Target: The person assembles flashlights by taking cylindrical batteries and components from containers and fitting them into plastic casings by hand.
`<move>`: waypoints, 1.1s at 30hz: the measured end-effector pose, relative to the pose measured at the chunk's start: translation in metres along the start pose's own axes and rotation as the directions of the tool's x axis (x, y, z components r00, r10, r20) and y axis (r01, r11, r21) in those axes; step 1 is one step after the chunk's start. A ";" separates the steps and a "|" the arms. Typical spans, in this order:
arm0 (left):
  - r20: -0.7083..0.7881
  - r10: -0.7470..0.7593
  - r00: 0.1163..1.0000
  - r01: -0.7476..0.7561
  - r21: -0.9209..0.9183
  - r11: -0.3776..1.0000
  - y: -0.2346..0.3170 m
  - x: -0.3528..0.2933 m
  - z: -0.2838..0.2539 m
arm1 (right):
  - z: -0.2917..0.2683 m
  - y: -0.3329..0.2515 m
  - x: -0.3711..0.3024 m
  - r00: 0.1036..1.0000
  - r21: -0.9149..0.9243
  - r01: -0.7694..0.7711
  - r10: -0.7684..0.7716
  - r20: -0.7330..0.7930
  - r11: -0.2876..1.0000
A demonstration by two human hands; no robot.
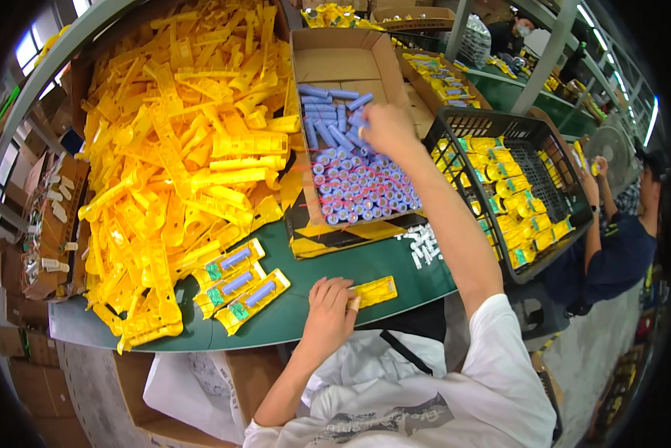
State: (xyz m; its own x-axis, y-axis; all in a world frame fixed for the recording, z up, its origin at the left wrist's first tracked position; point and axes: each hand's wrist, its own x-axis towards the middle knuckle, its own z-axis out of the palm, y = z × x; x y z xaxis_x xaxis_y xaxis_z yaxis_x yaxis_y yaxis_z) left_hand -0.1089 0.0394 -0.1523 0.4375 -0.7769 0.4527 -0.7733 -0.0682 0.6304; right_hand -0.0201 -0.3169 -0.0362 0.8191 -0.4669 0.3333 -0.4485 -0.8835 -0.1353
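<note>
My left hand lies at the table's near edge, its fingers closed on the left end of a yellow plastic casing. Reaching forward, my right hand is over a cardboard box of blue cylindrical battery cells. Its fingers are curled down against the loose cells at the far side; whether one is pinched between them I cannot make out. Nearer cells stand on end with thin red strips among them. Left of my left hand rest three yellow casings, each with a blue cell and a green piece inside.
A high heap of yellow casings fills the left of the green table. Small white pieces lie right of it. A black crate holds several yellow assemblies. Beyond it, a person works at the right; another person is farther back.
</note>
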 end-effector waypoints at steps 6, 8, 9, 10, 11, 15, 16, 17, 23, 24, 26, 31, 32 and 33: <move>0.060 -0.042 0.997 0.046 -0.059 0.997 0.003 -0.001 -0.011 | -0.042 0.007 -0.092 0.913 0.954 0.159 0.330 -0.240 0.256; 0.093 -0.090 0.992 0.097 -0.066 0.993 -0.001 -0.004 -0.009 | -0.040 0.005 -0.142 0.910 0.911 0.300 0.372 -0.185 -0.282; 0.093 -0.124 0.988 0.128 -0.038 0.991 -0.003 -0.001 -0.008 | -0.030 0.010 -0.163 0.935 0.894 0.276 0.313 -0.164 -0.355; 0.088 -0.138 0.987 0.139 -0.005 0.990 0.000 0.000 -0.010 | -0.025 0.010 -0.189 0.952 0.865 0.267 0.258 -0.168 -0.424; 0.095 -0.139 0.986 0.140 -0.005 0.990 0.000 0.004 -0.010 | -0.017 0.005 -0.212 0.953 0.859 0.275 0.240 -0.185 -0.431; 0.099 -0.137 0.986 0.139 -0.011 0.990 0.002 0.012 -0.009 | -0.001 -0.020 -0.275 0.985 0.986 0.016 0.174 0.013 -0.163; 0.113 -0.159 0.981 0.160 0.003 0.987 0.001 0.014 -0.007 | -0.001 -0.018 -0.277 0.998 0.992 0.031 0.055 -0.038 0.123; 0.108 -0.142 0.984 0.144 -0.016 0.989 0.000 0.015 -0.006 | 0.001 -0.016 -0.278 0.997 0.977 0.077 0.010 -0.080 0.201; 0.090 -0.130 0.987 0.134 -0.035 0.990 0.000 0.005 -0.007 | -0.010 0.002 -0.299 0.894 0.990 0.138 0.431 -0.120 -0.010; 0.093 -0.131 0.987 0.134 -0.029 0.991 0.002 0.005 -0.008 | -0.013 0.008 -0.302 0.855 0.975 0.217 0.473 -0.211 0.043; 0.103 -0.128 0.986 0.130 -0.022 0.991 0.001 0.004 -0.008 | -0.022 0.003 -0.302 0.802 0.951 0.292 0.516 -0.301 0.101; 0.120 -0.152 0.981 0.153 -0.005 0.988 -0.001 0.003 -0.011 | -0.018 -0.032 -0.296 0.998 0.706 -0.043 -0.009 0.070 0.707; 0.121 -0.151 0.981 0.154 -0.008 0.988 -0.001 0.004 -0.011 | -0.008 -0.032 -0.297 0.991 0.655 0.034 -0.109 0.075 0.755; 0.129 -0.161 0.978 0.164 -0.012 0.986 -0.001 0.005 -0.011 | -0.002 -0.031 -0.297 0.974 0.600 0.115 -0.207 0.087 0.791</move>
State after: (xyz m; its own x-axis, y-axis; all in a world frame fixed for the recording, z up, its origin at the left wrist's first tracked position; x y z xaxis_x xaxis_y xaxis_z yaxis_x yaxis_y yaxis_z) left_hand -0.1012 0.0430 -0.1433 0.4937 -0.8298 0.2600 -0.6852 -0.1871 0.7039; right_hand -0.2499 -0.1513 -0.1292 0.9223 -0.2751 0.2716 -0.0462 -0.7759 -0.6291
